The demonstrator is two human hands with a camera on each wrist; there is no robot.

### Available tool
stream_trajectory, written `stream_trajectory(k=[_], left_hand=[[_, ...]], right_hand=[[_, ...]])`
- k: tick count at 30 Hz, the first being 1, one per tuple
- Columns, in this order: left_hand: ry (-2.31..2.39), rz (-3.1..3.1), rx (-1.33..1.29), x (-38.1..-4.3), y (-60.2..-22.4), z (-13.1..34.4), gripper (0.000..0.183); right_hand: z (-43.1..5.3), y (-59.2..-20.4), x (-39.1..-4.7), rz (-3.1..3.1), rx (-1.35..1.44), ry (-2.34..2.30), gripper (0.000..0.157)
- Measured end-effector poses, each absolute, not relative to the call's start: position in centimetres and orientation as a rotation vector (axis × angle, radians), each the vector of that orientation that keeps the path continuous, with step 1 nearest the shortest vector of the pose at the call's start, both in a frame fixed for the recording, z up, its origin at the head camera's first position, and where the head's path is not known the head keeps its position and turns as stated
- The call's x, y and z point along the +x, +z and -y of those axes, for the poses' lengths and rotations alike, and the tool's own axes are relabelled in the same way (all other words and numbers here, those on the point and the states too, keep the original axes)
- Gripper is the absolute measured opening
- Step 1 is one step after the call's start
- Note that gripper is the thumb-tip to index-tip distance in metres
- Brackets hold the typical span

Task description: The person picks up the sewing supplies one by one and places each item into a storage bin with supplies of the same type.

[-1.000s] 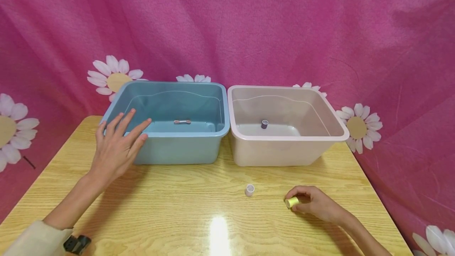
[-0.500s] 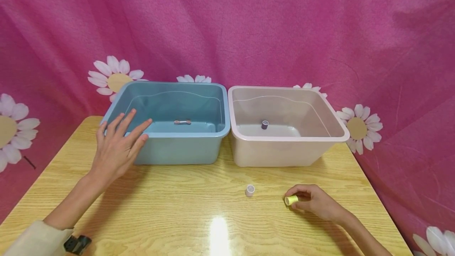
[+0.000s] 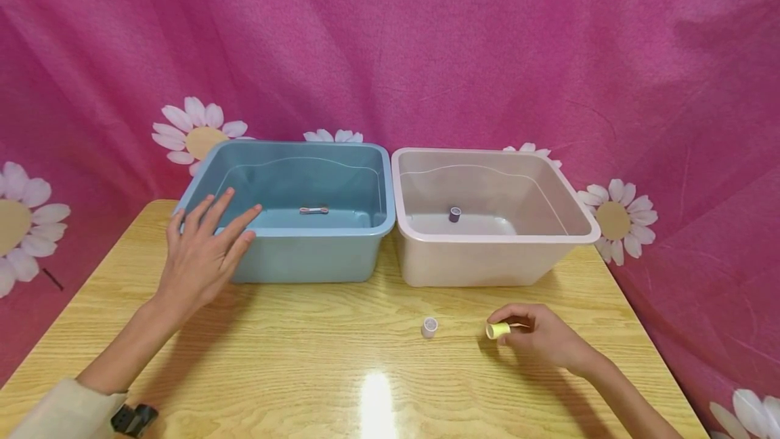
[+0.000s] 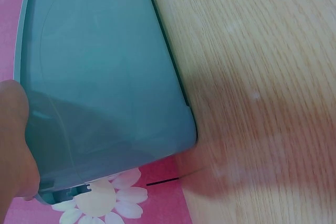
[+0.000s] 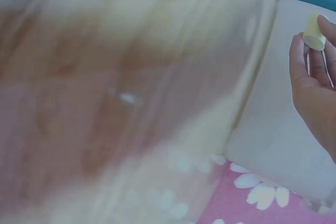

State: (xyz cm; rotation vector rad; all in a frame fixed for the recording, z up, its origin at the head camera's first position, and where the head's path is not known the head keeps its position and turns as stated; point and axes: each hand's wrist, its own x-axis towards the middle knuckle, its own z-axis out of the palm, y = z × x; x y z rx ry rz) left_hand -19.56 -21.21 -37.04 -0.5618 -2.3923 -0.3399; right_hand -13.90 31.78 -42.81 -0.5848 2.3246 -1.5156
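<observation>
In the head view my right hand (image 3: 542, 336) pinches a yellow thread spool (image 3: 498, 330) between thumb and fingers, just above the table. The right wrist view also shows this yellow spool (image 5: 315, 32) at the fingertips. To its left a white spool (image 3: 429, 328) stands upright on the table. My left hand (image 3: 204, 249) is spread at the near left corner of the blue bin (image 3: 305, 256), fingers over the rim, holding nothing. A small pale bundled skein (image 3: 313, 210) lies inside that bin. Within the pale pink bin (image 3: 481, 263) is a dark purple spool (image 3: 454, 214).
The two bins stand side by side at the back of the wooden table (image 3: 292, 358). Behind and beside it hangs a magenta cloth (image 3: 426, 46) with white flowers. A black strap (image 3: 134, 420) shows by the left sleeve.
My right hand has raised the yellow spool off the table and moved slightly toward the bins. The left hand keeps its place on the blue bin.
</observation>
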Motion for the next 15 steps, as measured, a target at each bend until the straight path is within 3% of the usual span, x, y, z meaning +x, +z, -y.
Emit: stream_trajectory(k=[15], left_hand=[[-0.350,2.403,-0.557,-19.6,-37.1,21.2,0.045]], right_hand=[[-31.3,-38.6,-14.0,-2.360,-0.643,-1.538,0.022]])
